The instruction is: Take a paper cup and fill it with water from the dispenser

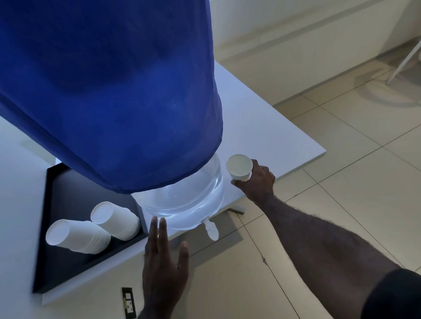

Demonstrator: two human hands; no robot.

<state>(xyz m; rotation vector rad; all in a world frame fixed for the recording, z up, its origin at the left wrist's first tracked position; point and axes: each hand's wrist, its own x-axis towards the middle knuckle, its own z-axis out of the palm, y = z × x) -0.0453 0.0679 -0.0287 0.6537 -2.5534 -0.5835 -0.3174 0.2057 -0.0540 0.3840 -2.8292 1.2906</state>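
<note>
A big water dispenser bottle under a blue cloth cover (111, 86) stands on the white table, its clear base (184, 203) showing below the cloth. A white tap (210, 229) sticks out over the table's front edge. My right hand (258, 181) is shut on a white paper cup (239, 167), upright, right of the bottle and above the table. My left hand (164, 254) is open with fingers straight, just in front of the bottle's base and left of the tap, holding nothing.
A black tray (55, 267) on the table holds two stacks of white paper cups (97, 227) lying on their sides. The white table (263, 124) ends at a corner on the right. Beige floor tiles lie beyond, with a wall socket (128, 303) below the table edge.
</note>
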